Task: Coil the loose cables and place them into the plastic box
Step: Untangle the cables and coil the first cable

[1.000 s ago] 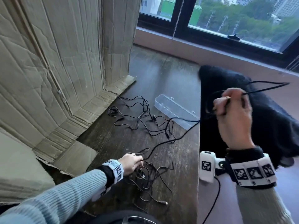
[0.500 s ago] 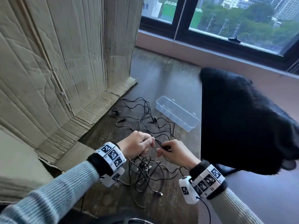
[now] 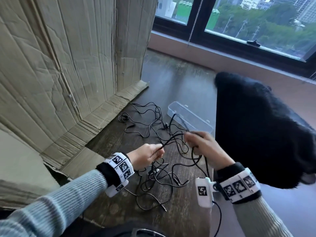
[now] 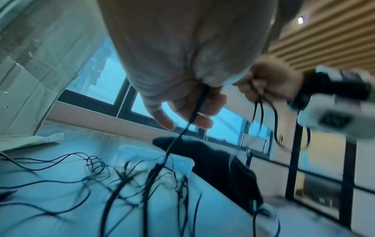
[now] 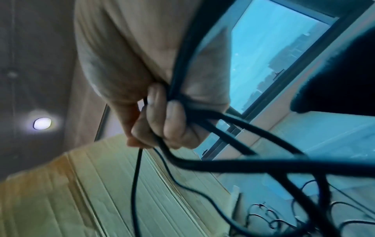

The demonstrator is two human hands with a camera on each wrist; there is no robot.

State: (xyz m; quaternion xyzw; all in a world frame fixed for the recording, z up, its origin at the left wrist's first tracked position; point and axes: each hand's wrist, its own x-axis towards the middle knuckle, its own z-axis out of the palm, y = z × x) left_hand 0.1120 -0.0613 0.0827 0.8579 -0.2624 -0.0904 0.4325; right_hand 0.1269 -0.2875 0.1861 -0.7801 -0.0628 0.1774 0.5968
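Note:
Several thin black cables (image 3: 153,127) lie tangled on the dark wooden table (image 3: 171,86). My left hand (image 3: 147,155) pinches one black cable (image 4: 194,112) just above the tangle. My right hand (image 3: 203,146) grips loops of the same cable (image 5: 202,121), which hang below its fist. A short stretch of cable spans between the two hands. The clear plastic box (image 3: 189,117) lies open on the table just beyond my right hand, with a cable end draped over its near edge.
A large creased cardboard sheet (image 3: 68,65) stands along the left and back of the table. A black furry cushion (image 3: 259,127) sits just right of the table edge. A window (image 3: 239,19) runs along the far wall.
My right hand came down from high on the right to meet the left hand, then drew apart to the right with loops of cable. My left hand rose off the table.

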